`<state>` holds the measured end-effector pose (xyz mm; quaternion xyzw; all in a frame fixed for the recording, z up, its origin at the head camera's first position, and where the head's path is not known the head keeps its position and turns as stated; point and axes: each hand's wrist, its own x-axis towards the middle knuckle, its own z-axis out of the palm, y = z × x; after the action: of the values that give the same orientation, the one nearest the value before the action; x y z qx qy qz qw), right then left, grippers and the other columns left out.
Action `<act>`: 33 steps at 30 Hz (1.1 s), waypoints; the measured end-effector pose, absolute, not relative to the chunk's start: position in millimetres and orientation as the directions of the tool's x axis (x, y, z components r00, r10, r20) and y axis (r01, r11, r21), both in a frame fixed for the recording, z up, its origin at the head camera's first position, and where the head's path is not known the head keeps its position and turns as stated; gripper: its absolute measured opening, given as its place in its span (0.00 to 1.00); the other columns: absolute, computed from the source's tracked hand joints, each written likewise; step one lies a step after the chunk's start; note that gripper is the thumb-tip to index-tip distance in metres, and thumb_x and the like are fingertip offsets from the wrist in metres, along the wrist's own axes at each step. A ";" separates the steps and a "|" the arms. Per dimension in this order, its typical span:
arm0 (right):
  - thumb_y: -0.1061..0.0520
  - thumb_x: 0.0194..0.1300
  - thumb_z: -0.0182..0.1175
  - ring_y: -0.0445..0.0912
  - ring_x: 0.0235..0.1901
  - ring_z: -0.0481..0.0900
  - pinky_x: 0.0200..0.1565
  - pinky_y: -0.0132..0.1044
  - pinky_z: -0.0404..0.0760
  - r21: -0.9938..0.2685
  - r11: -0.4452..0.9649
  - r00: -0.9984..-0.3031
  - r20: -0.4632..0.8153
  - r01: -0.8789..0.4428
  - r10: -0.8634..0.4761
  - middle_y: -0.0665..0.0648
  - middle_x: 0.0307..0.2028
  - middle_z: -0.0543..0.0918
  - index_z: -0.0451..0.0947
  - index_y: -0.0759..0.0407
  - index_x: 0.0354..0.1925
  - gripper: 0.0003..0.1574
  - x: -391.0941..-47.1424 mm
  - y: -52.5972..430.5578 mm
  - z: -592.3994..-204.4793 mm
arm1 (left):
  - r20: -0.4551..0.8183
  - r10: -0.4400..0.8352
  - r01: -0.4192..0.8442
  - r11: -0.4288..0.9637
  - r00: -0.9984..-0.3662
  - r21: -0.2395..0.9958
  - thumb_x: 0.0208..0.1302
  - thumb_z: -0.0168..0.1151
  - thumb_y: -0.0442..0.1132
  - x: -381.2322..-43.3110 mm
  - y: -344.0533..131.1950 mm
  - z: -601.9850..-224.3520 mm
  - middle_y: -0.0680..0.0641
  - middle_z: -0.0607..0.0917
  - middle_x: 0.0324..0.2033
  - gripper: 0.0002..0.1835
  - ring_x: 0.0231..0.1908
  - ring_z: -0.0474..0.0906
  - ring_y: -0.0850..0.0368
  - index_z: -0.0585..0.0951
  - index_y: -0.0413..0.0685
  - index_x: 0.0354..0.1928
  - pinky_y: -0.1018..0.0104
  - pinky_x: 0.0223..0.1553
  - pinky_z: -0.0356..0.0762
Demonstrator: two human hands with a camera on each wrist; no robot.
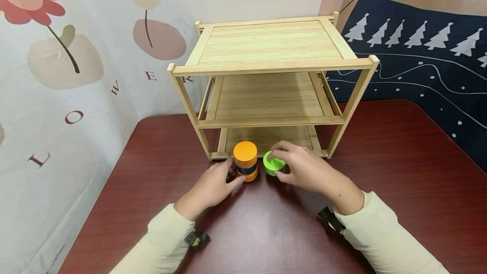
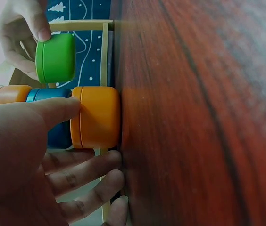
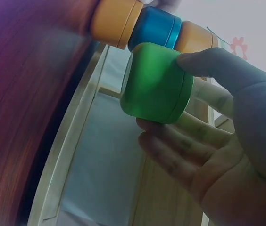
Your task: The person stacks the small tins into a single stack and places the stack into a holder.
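A stack of round lidded tins stands on the table in front of the shelf: an orange tin (image 1: 245,151) on top, a dark blue tin (image 1: 247,169) in the middle and another orange tin (image 2: 100,122) at the bottom. My left hand (image 1: 211,184) holds the bottom orange tin, its thumb on the near side and its fingers around the other. Just right of the stack, my right hand (image 1: 304,169) grips a green tin (image 3: 156,84) between thumb and fingers. In the left wrist view the green tin is off the table, level with the blue one.
A three-tier wooden shelf (image 1: 272,66) stands directly behind the tins, its lowest front rail close to them. The reddish-brown table (image 1: 251,231) extends to both sides. A printed cloth (image 1: 102,28) hangs at the left, a dark tree-patterned one (image 1: 418,71) at the right.
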<state>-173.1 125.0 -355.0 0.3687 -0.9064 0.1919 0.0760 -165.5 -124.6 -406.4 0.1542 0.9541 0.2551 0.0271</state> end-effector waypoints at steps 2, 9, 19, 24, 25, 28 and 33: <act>0.54 0.53 0.65 0.39 0.36 0.78 0.37 0.30 0.77 -0.296 0.649 -0.714 0.292 -0.701 -0.637 0.50 0.47 0.76 0.79 0.51 0.45 0.18 -173.2 124.9 -355.0 | 0.027 0.309 0.281 0.822 -0.951 0.496 0.58 0.61 0.55 -165.5 -124.8 -406.2 0.57 0.83 0.34 0.19 0.37 0.79 0.63 0.73 0.58 0.48 0.61 0.41 0.75; 0.55 0.53 0.65 0.39 0.37 0.78 0.38 0.31 0.78 -0.296 0.645 -0.710 0.323 -0.704 -0.626 0.49 0.48 0.76 0.79 0.50 0.45 0.18 -173.3 124.9 -354.0 | 0.026 0.309 0.281 0.821 -0.951 0.497 0.58 0.60 0.55 -165.0 -124.5 -404.9 0.57 0.83 0.34 0.20 0.36 0.79 0.63 0.73 0.57 0.49 0.62 0.40 0.75; 0.54 0.53 0.63 0.40 0.39 0.76 0.37 0.31 0.76 -0.284 0.646 -0.704 0.344 -0.708 -0.621 0.49 0.50 0.73 0.78 0.47 0.47 0.20 -171.7 126.0 -350.6 | 0.030 0.309 0.282 0.819 -0.951 0.500 0.58 0.61 0.55 -164.4 -124.5 -404.3 0.57 0.83 0.33 0.19 0.36 0.79 0.63 0.73 0.57 0.48 0.62 0.40 0.75; 0.54 0.53 0.63 0.40 0.41 0.75 0.38 0.31 0.76 -0.280 0.636 -0.692 0.369 -0.719 -0.620 0.50 0.52 0.72 0.77 0.47 0.48 0.21 -170.3 124.8 -348.8 | 0.029 0.311 0.283 0.818 -0.950 0.500 0.58 0.60 0.55 -164.3 -124.9 -404.8 0.57 0.83 0.34 0.20 0.36 0.79 0.62 0.72 0.57 0.49 0.62 0.40 0.75; 0.54 0.53 0.62 0.40 0.41 0.75 0.38 0.31 0.76 -0.281 0.632 -0.688 0.378 -0.722 -0.619 0.50 0.52 0.72 0.77 0.47 0.48 0.21 -170.3 124.3 -348.4 | 0.029 0.311 0.284 0.819 -0.950 0.498 0.58 0.60 0.55 -164.5 -124.9 -404.9 0.57 0.83 0.34 0.20 0.36 0.79 0.62 0.72 0.57 0.49 0.62 0.40 0.76; 0.54 0.53 0.61 0.40 0.42 0.75 0.39 0.31 0.76 -0.283 0.623 -0.679 0.408 -0.729 -0.610 0.50 0.52 0.72 0.77 0.47 0.48 0.21 -170.5 122.8 -346.5 | 0.033 0.308 0.283 0.821 -0.951 0.495 0.58 0.60 0.55 -164.9 -124.9 -405.0 0.56 0.83 0.34 0.20 0.36 0.79 0.62 0.73 0.57 0.49 0.62 0.40 0.76; 0.54 0.53 0.60 0.40 0.40 0.74 0.36 0.31 0.76 -0.279 0.623 -0.672 0.451 -0.731 -0.587 0.50 0.53 0.72 0.76 0.46 0.48 0.21 -169.1 121.7 -342.9 | 0.031 0.312 0.287 0.825 -0.949 0.486 0.59 0.59 0.55 -165.8 -124.3 -405.2 0.56 0.83 0.34 0.20 0.36 0.79 0.62 0.72 0.57 0.49 0.63 0.40 0.76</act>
<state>-169.1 121.7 -342.9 0.3718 -0.8864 0.2246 0.1601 -165.8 -124.3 -405.2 0.1570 0.9549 0.2506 0.0248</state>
